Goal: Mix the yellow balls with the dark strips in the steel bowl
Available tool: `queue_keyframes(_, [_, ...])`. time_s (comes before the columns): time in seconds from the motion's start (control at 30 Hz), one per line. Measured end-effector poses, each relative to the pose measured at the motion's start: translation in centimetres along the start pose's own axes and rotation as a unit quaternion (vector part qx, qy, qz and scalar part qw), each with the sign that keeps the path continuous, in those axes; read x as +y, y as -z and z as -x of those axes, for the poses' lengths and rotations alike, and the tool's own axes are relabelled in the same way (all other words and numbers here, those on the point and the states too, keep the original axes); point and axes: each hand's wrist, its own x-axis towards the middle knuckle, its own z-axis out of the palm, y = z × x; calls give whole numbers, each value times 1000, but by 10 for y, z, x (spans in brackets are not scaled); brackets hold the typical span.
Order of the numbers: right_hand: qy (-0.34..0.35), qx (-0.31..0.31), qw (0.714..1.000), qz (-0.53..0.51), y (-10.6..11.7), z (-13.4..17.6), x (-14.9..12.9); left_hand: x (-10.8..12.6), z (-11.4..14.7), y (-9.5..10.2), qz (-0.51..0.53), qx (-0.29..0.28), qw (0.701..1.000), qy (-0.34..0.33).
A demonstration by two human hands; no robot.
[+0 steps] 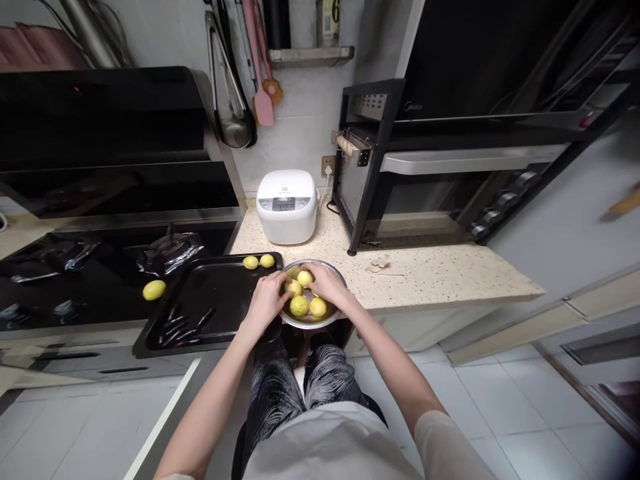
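Several yellow lemons [318,307] lie in a round metal bowl [309,327] at the counter's front edge. My left hand [269,295] reaches over the bowl's left rim, its fingertips closed on a lemon [293,287]. From the right, my right hand [326,283] has its fingers on another lemon [305,278] near the far side. Left of the bowl is a black baking tray [215,293]. Two lemons [259,261] sit at its far right corner, and dark elongated shapes, perhaps reflections, show at its near left.
One lemon [155,290] rests on the black gas stove [115,293]. A white rice cooker [287,208] stands behind the bowl. To the right, a black rack [367,180] holds an oven [440,200]. Brownish scraps [379,265] lie on the speckled counter [425,280].
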Motion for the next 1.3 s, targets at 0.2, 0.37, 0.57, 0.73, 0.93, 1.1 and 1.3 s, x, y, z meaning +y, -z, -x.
queue_keyframes(0.2, [9, 84, 994, -70, 20, 32, 26, -14, 6, 8, 58, 72, 995, -28])
queue_keyframes(0.37, [25, 32, 999, -5, 19, 49, 35, -59, -3, 26, -9, 95, 995, 25])
queue_keyframes(0.57, [52, -45, 993, 96, 10, 32, 26, -97, -33, 29, -66, 0, 998, 7])
queue_keyframes(0.73, [67, -47, 988, 128, 14, 21, 24, -98, -53, 12, -123, -56, 991, -17])
queue_keyframes(0.93, [74, -33, 985, 154, 21, 18, 20, -94, -64, 5, -141, -24, 989, -26])
queue_keyframes(1.1, [85, -34, 984, 151, 18, 17, 20, -97, -63, 10, -128, -4, 992, -19])
queue_keyframes(1.3, [73, -7, 989, 129, 16, 24, 23, -65, -47, 22, 65, 132, 988, -55])
